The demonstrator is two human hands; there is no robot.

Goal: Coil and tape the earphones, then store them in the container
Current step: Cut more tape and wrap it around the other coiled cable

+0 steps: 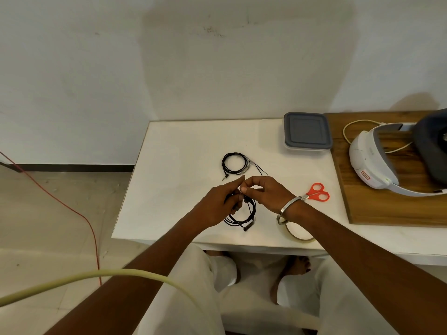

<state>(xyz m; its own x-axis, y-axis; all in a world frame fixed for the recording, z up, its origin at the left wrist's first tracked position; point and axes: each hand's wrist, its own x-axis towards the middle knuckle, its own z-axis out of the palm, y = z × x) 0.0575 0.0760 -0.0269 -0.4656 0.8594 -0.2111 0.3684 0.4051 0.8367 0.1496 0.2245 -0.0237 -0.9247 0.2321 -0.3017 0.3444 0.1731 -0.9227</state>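
Black cable is the thing in hand now: one set of earphones (242,213) lies as a loose coil near the front edge of the white table (174,165), about 6 o'clock from the table's middle, and both hands work at the top of this coil. A second coil of black earphones (235,163) rests on the table at 12 o'clock from the hands, close but not touching, with its plug pointing to 7 o'clock. I judge that the step is the coiling or the taping of the near set, though I cannot see a piece of tape between the fingers. The left hand (217,204) comes in from 7 o'clock, its forefinger stretched forward and the other fingers curled around the cable. The right hand (263,192) comes from 4 o'clock, wrist bent, with a metal bangle (289,210) on it; its thumb and fingers are pinched together at the top of the coil, but whether on cable or on tape is too small to tell. The tape roll (300,234) lies at 5 o'clock from the hands, partly under the right forearm, and the orange scissors (318,192) at 3 o'clock. The container (307,130), with its grey lid on, stands at 1 o'clock at the back edge. Next the coil must be kept tight while one hand fetches tape, and the lid must come off before storing.
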